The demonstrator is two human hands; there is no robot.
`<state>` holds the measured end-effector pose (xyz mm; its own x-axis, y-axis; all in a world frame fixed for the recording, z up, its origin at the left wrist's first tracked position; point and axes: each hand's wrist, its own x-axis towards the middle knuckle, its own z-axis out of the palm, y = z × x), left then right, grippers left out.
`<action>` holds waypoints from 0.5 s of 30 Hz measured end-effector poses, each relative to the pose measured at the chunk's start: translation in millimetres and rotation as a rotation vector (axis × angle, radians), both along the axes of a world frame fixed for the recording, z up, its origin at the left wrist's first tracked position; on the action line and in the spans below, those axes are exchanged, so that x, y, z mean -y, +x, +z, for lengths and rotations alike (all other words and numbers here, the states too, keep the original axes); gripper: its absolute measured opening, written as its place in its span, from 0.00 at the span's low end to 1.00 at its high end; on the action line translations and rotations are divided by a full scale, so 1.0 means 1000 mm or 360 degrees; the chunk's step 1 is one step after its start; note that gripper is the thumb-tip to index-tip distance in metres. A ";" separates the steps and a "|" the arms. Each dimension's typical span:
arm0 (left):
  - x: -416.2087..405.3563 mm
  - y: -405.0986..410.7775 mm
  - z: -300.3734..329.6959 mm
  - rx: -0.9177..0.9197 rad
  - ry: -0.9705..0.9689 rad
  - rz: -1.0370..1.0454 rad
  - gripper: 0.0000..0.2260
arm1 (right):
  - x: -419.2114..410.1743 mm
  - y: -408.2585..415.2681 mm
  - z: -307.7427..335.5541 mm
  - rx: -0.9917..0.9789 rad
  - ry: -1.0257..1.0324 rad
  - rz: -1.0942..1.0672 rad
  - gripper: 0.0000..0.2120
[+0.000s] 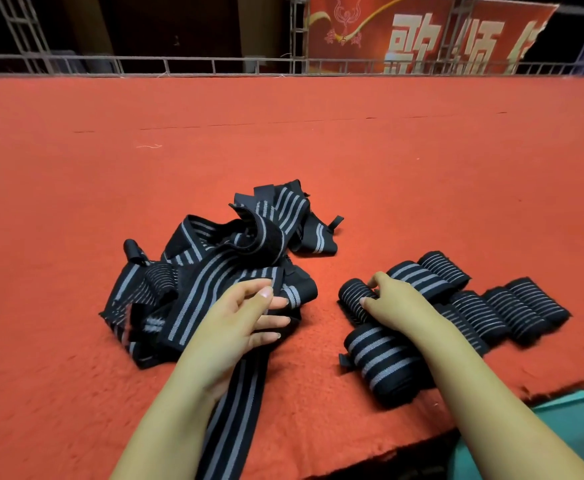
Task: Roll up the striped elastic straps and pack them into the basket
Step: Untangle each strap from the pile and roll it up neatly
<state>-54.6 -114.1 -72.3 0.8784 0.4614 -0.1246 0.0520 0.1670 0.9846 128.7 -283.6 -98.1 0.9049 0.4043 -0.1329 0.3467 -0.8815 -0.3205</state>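
A loose strap (214, 296) was pinched in the left hand (245, 317), apparently for rolling, while the right hand (392, 303), fingers curled, steadied a finished roll (353, 299).

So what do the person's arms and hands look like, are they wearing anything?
Both forearms are bare, with no sleeves showing. The left hand and right hand wear no gloves, and no rings, watch or bracelets show. Fingernails look short and unpainted.
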 end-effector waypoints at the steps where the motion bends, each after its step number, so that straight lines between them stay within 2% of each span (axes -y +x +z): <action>1: -0.001 -0.001 0.001 0.0005 0.0001 0.0003 0.09 | 0.000 -0.001 -0.001 0.0028 -0.0039 -0.0003 0.17; 6: -0.005 -0.008 0.004 0.0021 -0.0009 0.0048 0.09 | -0.006 -0.010 0.001 0.0198 -0.0325 -0.0019 0.12; 8: -0.010 -0.013 0.007 0.0038 -0.0020 0.0098 0.09 | -0.007 -0.013 0.004 0.0294 -0.0319 -0.0020 0.12; 11: -0.016 -0.023 0.011 0.0064 -0.0013 0.0160 0.08 | -0.010 -0.017 0.009 0.0380 -0.0079 -0.0016 0.16; 15: -0.021 -0.038 0.014 0.0086 0.0001 0.0219 0.07 | -0.028 -0.035 0.024 0.0309 0.0370 0.0103 0.16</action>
